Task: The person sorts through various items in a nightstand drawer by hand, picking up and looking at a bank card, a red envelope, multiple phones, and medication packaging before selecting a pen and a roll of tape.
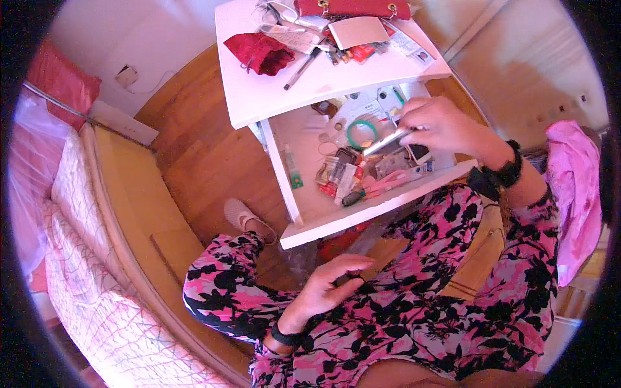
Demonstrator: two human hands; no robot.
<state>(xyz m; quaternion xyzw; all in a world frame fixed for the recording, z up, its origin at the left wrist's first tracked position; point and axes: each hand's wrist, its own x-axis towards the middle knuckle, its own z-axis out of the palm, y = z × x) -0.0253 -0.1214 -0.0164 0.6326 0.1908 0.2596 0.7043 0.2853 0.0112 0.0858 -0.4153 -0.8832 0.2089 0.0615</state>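
Reaching over the open white drawer (304, 223), the right hand (443, 126) pinches one slim silver pen-like stick (387, 141) between its fingertips, so the stick hangs slanted above the drawer's middle. The left hand (330, 281) rests low by the lap with its fingers loosely spread, holding nothing. Each wrist wears one dark band, two in all.

Inside the drawer lie one green ring (362, 134), one small green-and-white tube (293, 169) along the left wall, one phone (417, 152) under the hand, and a heap of small packets (339, 176) too jumbled to count.

On the white tabletop (259, 97) above it sit one red cloth pouch (260, 53), one dark pen (301, 70), one red handbag (352, 8) at the far edge, and one tan card (357, 31) atop loose papers.
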